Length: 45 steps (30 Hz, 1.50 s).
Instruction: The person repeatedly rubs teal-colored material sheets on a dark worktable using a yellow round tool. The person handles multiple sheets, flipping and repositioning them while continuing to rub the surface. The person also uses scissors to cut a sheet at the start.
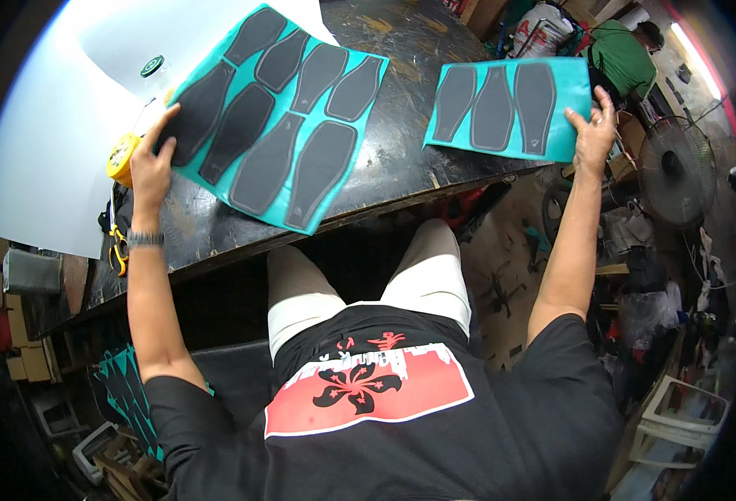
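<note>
Your left hand [152,163] pinches the left edge of a large teal sheet [285,200], its 8 dark panels [261,165] spreading rightward from that grip, a yellow tape measure [122,159] just beside it. Your right hand [592,138] pinches the smaller sheet's [570,88] right edge, 3 panels [492,108] lying leftward. Edge holds probably keep both faces mostly uncovered.

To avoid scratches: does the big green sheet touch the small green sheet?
Apart. The head view shows black table between the big green sheet and the small green sheet.
</note>
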Available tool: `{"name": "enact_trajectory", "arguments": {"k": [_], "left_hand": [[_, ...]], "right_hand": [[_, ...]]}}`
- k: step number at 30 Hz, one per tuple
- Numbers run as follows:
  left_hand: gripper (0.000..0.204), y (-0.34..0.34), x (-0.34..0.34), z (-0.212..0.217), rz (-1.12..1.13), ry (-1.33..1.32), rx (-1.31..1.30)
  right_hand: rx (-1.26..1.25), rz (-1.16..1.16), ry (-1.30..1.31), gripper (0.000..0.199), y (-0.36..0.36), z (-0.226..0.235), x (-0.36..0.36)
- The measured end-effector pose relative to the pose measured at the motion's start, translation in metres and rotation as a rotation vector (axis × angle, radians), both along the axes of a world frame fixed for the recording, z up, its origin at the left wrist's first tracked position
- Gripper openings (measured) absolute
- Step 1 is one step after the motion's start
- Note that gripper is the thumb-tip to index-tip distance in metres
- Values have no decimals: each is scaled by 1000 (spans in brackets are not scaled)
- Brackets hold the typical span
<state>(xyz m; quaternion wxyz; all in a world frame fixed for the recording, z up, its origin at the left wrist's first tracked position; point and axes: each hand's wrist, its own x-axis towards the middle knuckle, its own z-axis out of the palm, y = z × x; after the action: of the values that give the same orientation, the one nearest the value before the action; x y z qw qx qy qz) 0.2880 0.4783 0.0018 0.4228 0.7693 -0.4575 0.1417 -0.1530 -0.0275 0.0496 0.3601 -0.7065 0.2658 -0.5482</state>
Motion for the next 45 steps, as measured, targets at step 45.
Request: {"name": "enact_trajectory", "arguments": {"k": [45], "left_hand": [[82, -68, -164, -105, -450, 58, 379]], "right_hand": [[-615, 583, 897, 99, 359, -88, 352]]}}
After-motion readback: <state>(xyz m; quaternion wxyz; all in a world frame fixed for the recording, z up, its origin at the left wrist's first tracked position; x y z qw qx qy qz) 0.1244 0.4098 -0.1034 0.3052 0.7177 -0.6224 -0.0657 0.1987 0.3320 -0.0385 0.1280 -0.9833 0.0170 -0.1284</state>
